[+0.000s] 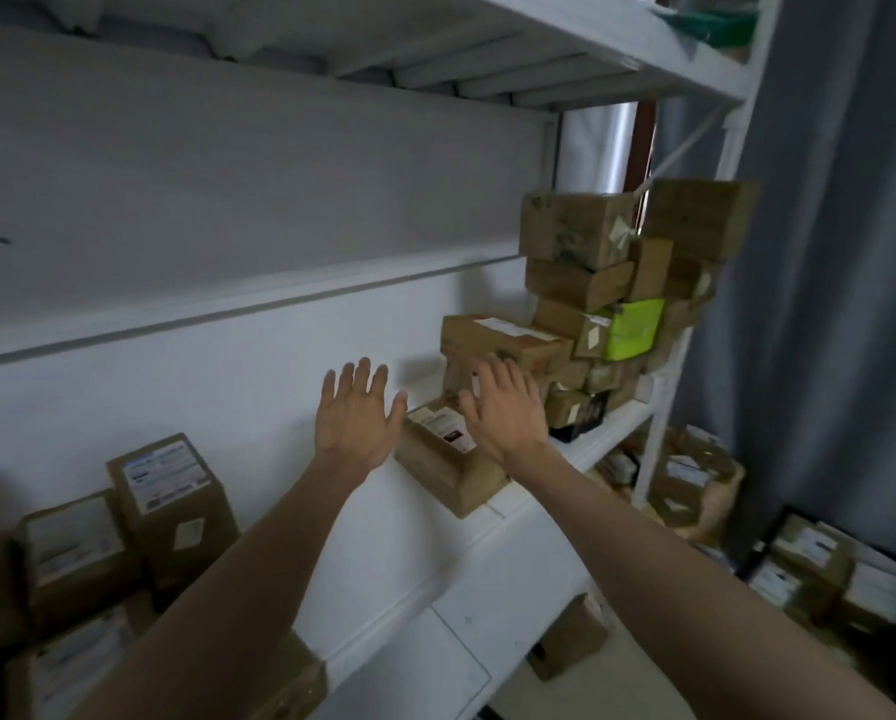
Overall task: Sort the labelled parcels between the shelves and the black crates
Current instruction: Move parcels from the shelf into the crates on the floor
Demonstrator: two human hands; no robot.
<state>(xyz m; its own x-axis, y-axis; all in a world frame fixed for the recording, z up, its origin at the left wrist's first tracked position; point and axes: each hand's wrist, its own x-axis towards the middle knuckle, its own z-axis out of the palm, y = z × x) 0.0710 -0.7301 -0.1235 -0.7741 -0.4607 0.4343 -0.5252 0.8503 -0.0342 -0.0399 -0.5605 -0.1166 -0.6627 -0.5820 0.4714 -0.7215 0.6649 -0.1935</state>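
Note:
A brown labelled parcel [443,459] lies on the white shelf [529,517], its near corner over the front edge. My left hand [355,413] hovers just left of it, fingers spread and straight, holding nothing. My right hand [505,407] is spread open above the parcel's right end, in front of a second parcel [498,340] that sits behind. Whether my right hand touches either parcel I cannot tell. A tall pile of brown parcels [591,272], one with a lime-green face [635,328], fills the shelf's right end.
More labelled parcels [170,491] stand at the shelf's left end. On the floor at the right sit a black crate [825,569] with parcels and a brown sack of parcels [695,480]. A lone box [570,636] lies under the shelf. Grey curtain hangs on the right.

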